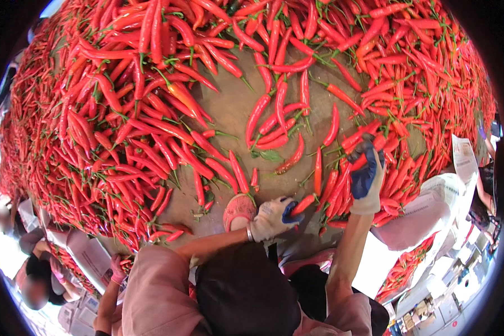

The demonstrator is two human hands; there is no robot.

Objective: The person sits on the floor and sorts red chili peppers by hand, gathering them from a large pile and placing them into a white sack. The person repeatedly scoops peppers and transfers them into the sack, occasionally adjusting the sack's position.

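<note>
Red chilli peppers with green stems (pixel 180 130) lie heaped over the ground before me. My left hand (pixel 276 216), in a white glove with a blue palm, is low at the middle, closed around a red chilli (pixel 304 204) that points to the upper right. My right hand (pixel 367 168), gloved alike, is raised over the chillies to the right, its fingers curled at a red chilli (pixel 358 163). Whether it grips that chilli cannot be told. Between and above the hands, loose chillies (pixel 292 157) lie on the brown floor, with a green leaf (pixel 271 156) among them.
A pink shoe (pixel 239 211) stands beside my left wrist. Lined containers of chillies with a white printed sheet (pixel 420 214) are at lower right, and another printed liner (pixel 90 262) is at lower left. A co-worker's pink-gloved hand (pixel 117 269) and other people are near the left edge.
</note>
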